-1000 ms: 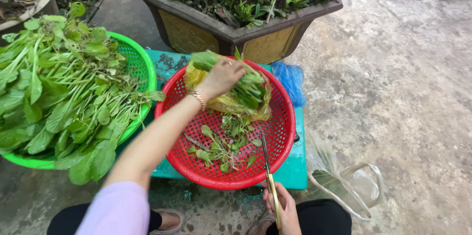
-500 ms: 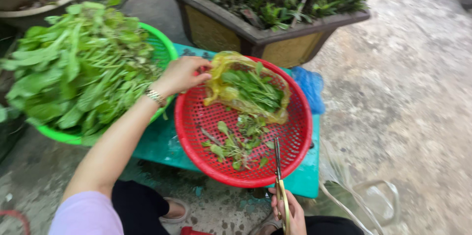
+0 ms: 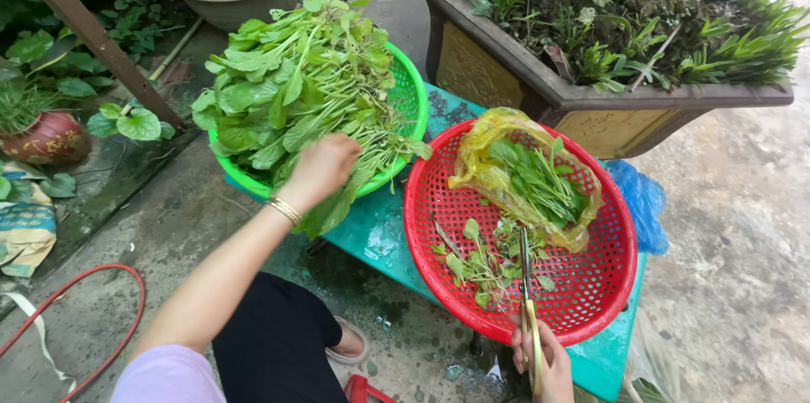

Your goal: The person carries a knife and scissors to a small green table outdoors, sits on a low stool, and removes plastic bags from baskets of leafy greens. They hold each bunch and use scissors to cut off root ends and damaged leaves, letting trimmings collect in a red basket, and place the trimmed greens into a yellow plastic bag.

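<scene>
L hand [image 3: 322,168] closing fingers on heap of leafy green stalks [image 3: 295,99] in round green plastic basket [image 3: 412,95], w/ heap directly under palm. R hand [image 3: 540,361] gripping yellow-handled scissors [image 3: 525,302], blades pointing into red perforated plastic basket [image 3: 439,276] on teal desk [image 3: 380,238]. Risk: loose stalks spilling over rim when pulled.
</scene>
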